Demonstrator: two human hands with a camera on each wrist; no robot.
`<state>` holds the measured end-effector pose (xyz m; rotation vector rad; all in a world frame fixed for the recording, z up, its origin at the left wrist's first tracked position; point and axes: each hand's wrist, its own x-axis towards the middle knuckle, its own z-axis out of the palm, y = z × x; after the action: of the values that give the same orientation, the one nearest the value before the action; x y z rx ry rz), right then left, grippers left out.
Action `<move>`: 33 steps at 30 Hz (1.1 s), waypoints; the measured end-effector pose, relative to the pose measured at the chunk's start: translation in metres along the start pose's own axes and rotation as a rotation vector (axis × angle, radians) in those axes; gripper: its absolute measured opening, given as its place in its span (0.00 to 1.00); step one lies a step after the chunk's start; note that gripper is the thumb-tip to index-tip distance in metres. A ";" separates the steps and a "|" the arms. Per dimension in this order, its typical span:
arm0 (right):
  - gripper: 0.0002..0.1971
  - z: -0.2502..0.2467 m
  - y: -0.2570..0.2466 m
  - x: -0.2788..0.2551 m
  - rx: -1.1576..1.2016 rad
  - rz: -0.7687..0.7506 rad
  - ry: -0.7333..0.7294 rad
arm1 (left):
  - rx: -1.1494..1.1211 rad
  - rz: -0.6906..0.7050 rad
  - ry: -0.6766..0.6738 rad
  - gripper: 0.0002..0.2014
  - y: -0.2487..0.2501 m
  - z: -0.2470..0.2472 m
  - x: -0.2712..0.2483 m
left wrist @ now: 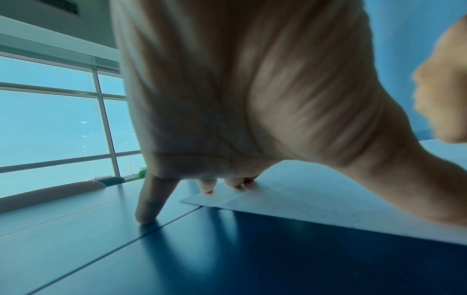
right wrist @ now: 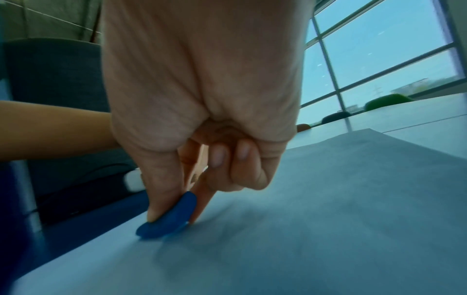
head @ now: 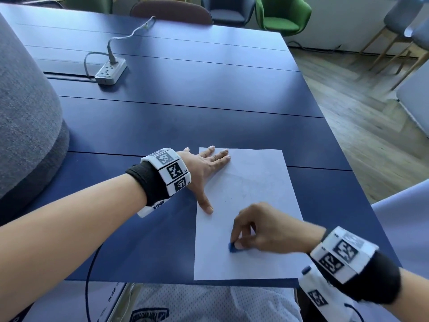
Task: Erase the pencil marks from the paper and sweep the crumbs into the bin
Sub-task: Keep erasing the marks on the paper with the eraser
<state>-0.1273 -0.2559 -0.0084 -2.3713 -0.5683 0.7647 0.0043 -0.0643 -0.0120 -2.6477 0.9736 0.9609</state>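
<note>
Blue eraser [head: 235,247] on white paper [head: 253,182]

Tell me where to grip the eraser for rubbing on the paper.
Pinch the eraser by its two broad flat faces, coming from above, as the right hand does now: thumb on one face, fingertip on the other. It is a thin, rounded slab tilted on edge, so its low end meets the paper. The left hand lies flat, pinning the sheet.
</note>
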 end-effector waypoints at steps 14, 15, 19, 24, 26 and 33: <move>0.04 -0.018 0.005 0.022 -0.046 -0.007 -0.024 | -0.017 0.001 -0.015 0.74 -0.001 0.000 -0.002; 0.04 -0.025 0.008 0.028 -0.047 0.006 0.056 | -0.017 -0.002 -0.018 0.74 0.000 0.000 -0.002; 0.03 -0.035 0.017 0.042 -0.008 0.055 0.258 | -0.021 -0.003 -0.023 0.74 0.000 0.000 -0.001; 0.03 -0.007 -0.004 0.015 -0.025 -0.040 -0.121 | -0.019 0.000 -0.015 0.74 0.000 0.000 -0.001; 0.04 -0.014 -0.003 0.025 -0.050 -0.051 -0.030 | -0.016 -0.002 -0.020 0.73 0.000 -0.001 -0.001; 0.03 -0.004 0.001 0.019 0.045 -0.055 -0.016 | -0.010 -0.001 -0.026 0.74 -0.001 0.001 0.000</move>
<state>-0.1106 -0.2482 -0.0140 -2.3005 -0.6147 0.7651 0.0042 -0.0633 -0.0130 -2.6366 0.9647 1.0007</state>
